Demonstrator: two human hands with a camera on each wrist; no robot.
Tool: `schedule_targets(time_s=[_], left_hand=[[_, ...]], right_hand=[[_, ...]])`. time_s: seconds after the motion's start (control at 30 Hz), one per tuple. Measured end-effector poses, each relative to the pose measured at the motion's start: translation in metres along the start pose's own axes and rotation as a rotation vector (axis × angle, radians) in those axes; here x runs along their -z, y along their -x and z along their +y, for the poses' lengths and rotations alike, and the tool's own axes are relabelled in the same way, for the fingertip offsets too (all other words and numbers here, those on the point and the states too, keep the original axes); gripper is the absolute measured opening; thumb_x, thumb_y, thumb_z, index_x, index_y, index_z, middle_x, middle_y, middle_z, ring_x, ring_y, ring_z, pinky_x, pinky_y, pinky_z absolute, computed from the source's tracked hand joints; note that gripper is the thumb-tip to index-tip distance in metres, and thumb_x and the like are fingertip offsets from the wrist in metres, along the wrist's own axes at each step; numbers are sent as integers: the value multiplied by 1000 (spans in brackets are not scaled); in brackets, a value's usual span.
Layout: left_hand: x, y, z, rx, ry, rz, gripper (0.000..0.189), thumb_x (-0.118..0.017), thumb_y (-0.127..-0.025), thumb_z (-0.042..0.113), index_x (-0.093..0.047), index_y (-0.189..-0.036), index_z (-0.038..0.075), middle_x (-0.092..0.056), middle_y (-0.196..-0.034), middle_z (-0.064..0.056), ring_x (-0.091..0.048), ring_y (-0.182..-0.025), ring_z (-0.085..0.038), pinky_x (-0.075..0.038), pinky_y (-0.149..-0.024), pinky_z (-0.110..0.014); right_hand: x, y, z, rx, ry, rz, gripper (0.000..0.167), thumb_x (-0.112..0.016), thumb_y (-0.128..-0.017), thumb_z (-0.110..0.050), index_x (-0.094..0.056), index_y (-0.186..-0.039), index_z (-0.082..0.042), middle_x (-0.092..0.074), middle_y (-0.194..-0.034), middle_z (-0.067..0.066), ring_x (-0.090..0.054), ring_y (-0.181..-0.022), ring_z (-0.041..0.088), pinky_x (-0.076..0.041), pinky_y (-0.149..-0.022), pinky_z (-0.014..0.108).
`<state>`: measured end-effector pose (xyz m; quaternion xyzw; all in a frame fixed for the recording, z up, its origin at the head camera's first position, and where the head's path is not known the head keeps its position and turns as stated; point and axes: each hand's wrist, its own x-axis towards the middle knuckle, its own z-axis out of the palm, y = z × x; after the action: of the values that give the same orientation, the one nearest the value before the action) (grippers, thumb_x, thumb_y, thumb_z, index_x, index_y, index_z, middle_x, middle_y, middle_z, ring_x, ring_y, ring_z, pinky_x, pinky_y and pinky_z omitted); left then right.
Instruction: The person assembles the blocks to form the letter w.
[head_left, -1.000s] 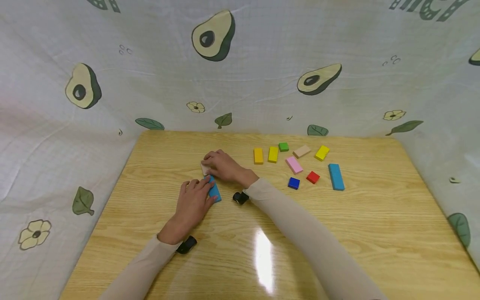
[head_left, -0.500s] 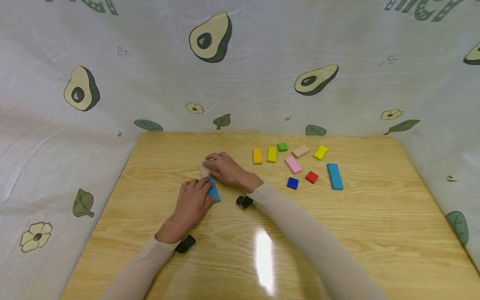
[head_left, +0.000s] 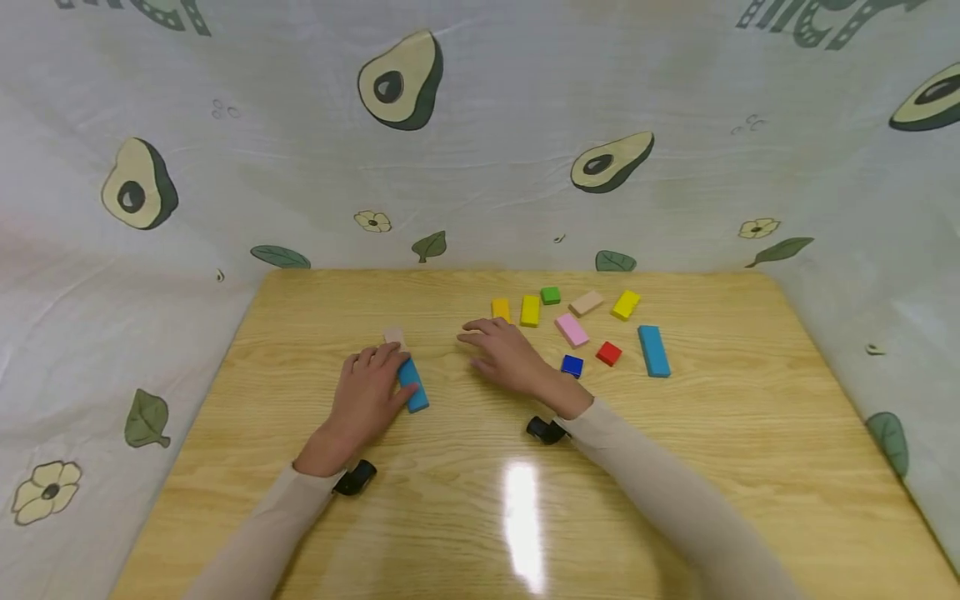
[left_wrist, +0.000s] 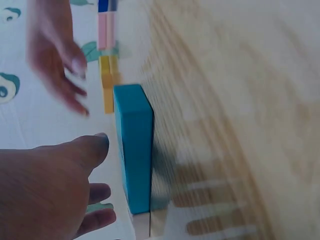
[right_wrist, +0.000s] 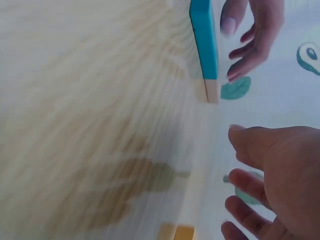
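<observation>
A light blue block (head_left: pixel 410 377) lies on a wooden table (head_left: pixel 465 500), left of centre, with a small beige block (head_left: pixel 393 336) touching its far end in line. A person's left hand (head_left: pixel 365 385) is just beside the pair, fingers loosely bent and gripping nothing; on the left wrist camera I see a slim gap between thumb and block. The right hand (head_left: pixel 510 357) is held apart to the right, fingers relaxed and slightly spread, holding nothing.

Beyond the right hand's knuckles I find an orange block (head_left: pixel 501 310), its near end partly hidden, and beside it a yellow block (head_left: pixel 530 311). A green block (head_left: pixel 551 295) sits next along, followed by a second beige block (head_left: pixel 587 302) with a pink block (head_left: pixel 572 330) near it and a second yellow block (head_left: pixel 626 305) to its right. Closer to the right wrist I make out a dark blue block (head_left: pixel 572 366), then a red block (head_left: pixel 609 353) and, farthest right, a long blue block (head_left: pixel 654 351).

Pale sleeves (head_left: pixel 660 475) cover both forearms, and a black device (head_left: pixel 545 430) shows under each wrist. Behind the table I view a white cloth (head_left: pixel 495 125) printed with avocados, leaves and flowers.
</observation>
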<state>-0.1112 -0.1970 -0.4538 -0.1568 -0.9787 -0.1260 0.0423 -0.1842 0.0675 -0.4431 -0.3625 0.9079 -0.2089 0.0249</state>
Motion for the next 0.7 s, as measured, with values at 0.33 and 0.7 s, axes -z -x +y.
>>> schedule_targets(time_s=[0.33,0.7], left_hand=[[0,-4,-7,22,-2,-24,63,-76,-100,34,-57,-150,1,-49,-159,-22,-47,-140,-46,-37,-115,-63],[-2,-2,-4,24,-21,-30,61,-74,-101,34,-58,-150,1,-52,-158,-20,-50,-138,-46,-38,-113,-63]], right_hand=[[16,57,18,-103,34,93,48,-79,-97,-13,-67,-142,-2,-59,-150,18,-53,-137,40,-37,-119,60],[24,97,35,-219,86,136,52,-83,-93,-14,-67,-140,1,-62,-145,19,-56,-131,42,-45,-109,59]])
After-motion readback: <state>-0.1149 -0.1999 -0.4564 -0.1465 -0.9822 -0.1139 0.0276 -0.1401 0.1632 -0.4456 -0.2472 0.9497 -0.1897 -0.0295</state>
